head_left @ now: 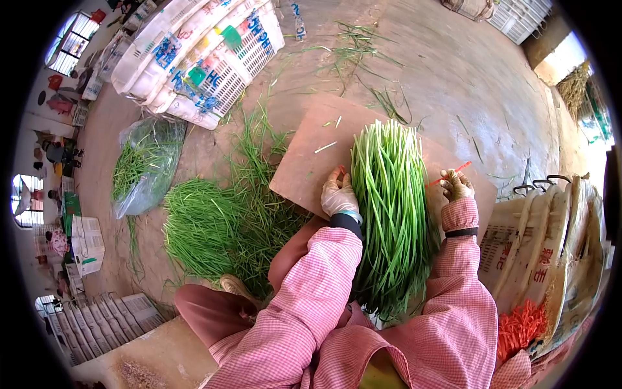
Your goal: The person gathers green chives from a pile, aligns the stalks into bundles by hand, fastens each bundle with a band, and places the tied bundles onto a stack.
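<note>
Where the green bundle (pixel 392 214) lies: partly on the brown board (pixel 311 142), between the two hands, pale ends away from the wearer, darker tips toward the lap; one bundle, its underside hidden, its stalks too many to count.
Left hand (pixel 339 196): gloved, just left of the bundle, fingers bent; a spot of orange-red shows at the fingertips, but I cannot tell whether it grasps anything.
Right hand (pixel 458 186): right of the bundle, pinching one red strip (pixel 461 168); whether that runs beneath the stalks is hidden.
Board: one, its middle covered by the bundle; a few cut pieces (pixel 325 148) lie on it.
Heaps: two left of the bundle, one neat heap (pixel 201 223) and one tangled heap (pixel 259 236), partly hidden behind the leg and sleeve.
Plastic bag (pixel 149 165): one, farther left of the bundle, greens inside.
White crates (pixel 201 58): stacked beyond and left of the bundle, cut off at the top; their overlap prevents a sure count.
Red bunch (pixel 521 327): one, right of the bundle toward the wearer, strands uncountable.
</note>
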Action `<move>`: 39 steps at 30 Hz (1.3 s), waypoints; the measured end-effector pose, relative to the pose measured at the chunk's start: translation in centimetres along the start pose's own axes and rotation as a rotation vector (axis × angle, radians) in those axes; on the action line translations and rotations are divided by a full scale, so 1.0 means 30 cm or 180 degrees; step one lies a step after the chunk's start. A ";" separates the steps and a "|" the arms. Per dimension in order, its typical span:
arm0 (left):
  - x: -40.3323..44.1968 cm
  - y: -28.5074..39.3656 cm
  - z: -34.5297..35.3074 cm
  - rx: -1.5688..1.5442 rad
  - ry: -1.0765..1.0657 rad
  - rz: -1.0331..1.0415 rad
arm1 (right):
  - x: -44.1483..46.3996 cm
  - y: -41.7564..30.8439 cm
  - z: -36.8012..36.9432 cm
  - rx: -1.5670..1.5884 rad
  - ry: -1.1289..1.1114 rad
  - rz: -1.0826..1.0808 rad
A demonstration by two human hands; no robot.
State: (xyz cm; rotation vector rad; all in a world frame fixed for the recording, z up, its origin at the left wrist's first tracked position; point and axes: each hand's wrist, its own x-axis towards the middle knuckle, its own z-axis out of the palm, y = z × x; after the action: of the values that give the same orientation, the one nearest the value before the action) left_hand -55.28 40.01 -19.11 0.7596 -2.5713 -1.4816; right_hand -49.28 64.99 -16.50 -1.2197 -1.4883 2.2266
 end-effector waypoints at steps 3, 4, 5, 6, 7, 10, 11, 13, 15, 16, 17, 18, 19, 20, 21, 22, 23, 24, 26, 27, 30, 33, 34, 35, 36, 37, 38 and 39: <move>0.006 0.007 0.003 0.0314 0.0016 0.0006 | 0.006 -0.014 0.028 -0.0082 -0.0023 0.0059; 0.005 -0.006 0.011 0.0314 -0.0028 0.0002 | 0.015 -0.014 0.028 -0.0153 -0.0057 0.0063; 0.009 -0.019 0.021 0.0398 0.0123 0.0397 | 0.023 -0.016 0.028 -0.0223 -0.0152 0.0062; 0.013 -0.021 0.026 0.0473 0.0279 0.0794 | 0.032 -0.020 0.032 -0.0292 -0.0252 0.0059; 0.020 -0.025 0.030 0.0536 0.0166 0.0793 | 0.041 -0.023 0.042 -0.0284 -0.0281 0.0098; 0.036 -0.067 0.038 0.0490 0.0174 0.0844 | 0.039 -0.037 0.042 -0.0429 -0.0516 -0.0130; 0.051 -0.097 0.043 -0.0098 0.0134 0.0765 | 0.035 -0.041 0.044 -0.0478 -0.0549 -0.0260; 0.048 -0.086 0.003 -0.1513 -0.0241 -0.0629 | -0.004 -0.068 0.050 -0.0534 -0.0882 -0.0459; 0.004 0.013 -0.070 -0.2135 -0.0648 -0.1512 | -0.102 -0.118 0.090 -0.0727 -0.1498 -0.0805; -0.025 0.056 -0.078 -0.1919 -0.0703 -0.1204 | -0.180 -0.148 0.129 -0.0878 -0.1783 -0.0945; -0.061 0.083 -0.072 -0.2446 -0.0701 -0.1283 | -0.236 -0.161 0.167 -0.1022 -0.2031 -0.1080; -0.092 0.103 -0.055 -0.2976 -0.0711 -0.1343 | -0.282 -0.171 0.208 -0.1161 -0.2266 -0.1230; -0.100 0.048 0.012 -0.2631 -0.0431 -0.0931 | -0.318 -0.186 0.253 -0.1482 -0.2453 -0.1316; -0.096 -0.008 0.068 -0.2280 -0.0156 -0.0530 | -0.344 -0.194 0.297 -0.1812 -0.2632 -0.1400; -0.112 0.015 0.046 -0.0932 0.0339 0.0380 | -0.348 -0.186 0.341 -0.2146 -0.2912 -0.1908; -0.103 0.002 0.072 -0.2208 -0.0114 -0.0022 | -0.339 -0.167 0.383 -0.2478 -0.3183 -0.2412; -0.095 -0.014 0.099 -0.3435 -0.0395 -0.0595 | -0.311 -0.115 0.424 -0.3287 -0.3194 -0.2390; -0.097 0.042 0.063 -0.5414 -0.1209 -0.1834 | -0.274 -0.049 0.454 -0.4090 -0.3170 -0.2349; -0.106 -0.012 0.068 -0.6419 -0.2213 -0.1503 | -0.241 0.026 0.464 -0.3258 -0.2978 -0.2318; -0.125 -0.014 0.076 -0.3990 -0.0977 -0.0494 | -0.213 0.036 0.471 -0.3742 -0.2468 -0.2083; -0.111 0.033 0.006 -0.2317 -0.0328 -0.0561 | -0.172 0.010 0.474 -0.3847 -0.2223 -0.0825; -0.103 0.038 -0.010 -0.3204 -0.0637 -0.1255 | -0.200 -0.020 0.465 -0.3763 -0.2323 -0.0960; -0.107 0.031 -0.003 -0.3202 -0.0620 -0.1284 | -0.218 -0.029 0.466 -0.4059 -0.2436 -0.1332; -0.112 0.023 0.003 -0.3174 -0.0596 -0.1183 | -0.238 -0.039 0.472 -0.4244 -0.2418 -0.1699; -0.116 0.018 0.009 -0.3147 -0.0575 -0.1075 | -0.251 -0.038 0.477 -0.4254 -0.2438 -0.1680; -0.121 0.016 0.021 -0.3287 -0.0489 -0.0983 | -0.262 -0.036 0.482 -0.4366 -0.2276 -0.1831; -0.129 0.013 0.029 -0.3281 -0.0482 -0.0994 | -0.273 -0.036 0.488 -0.4471 -0.2108 -0.1983; -0.135 0.021 0.029 -0.3164 -0.0411 -0.0781 | -0.285 -0.041 0.498 -0.4618 -0.2063 -0.1975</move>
State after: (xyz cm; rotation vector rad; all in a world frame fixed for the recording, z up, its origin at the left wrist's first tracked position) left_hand -52.25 42.79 -18.34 0.8119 -1.4469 -2.5651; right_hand -54.91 50.66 -8.72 0.0639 -3.2920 0.9090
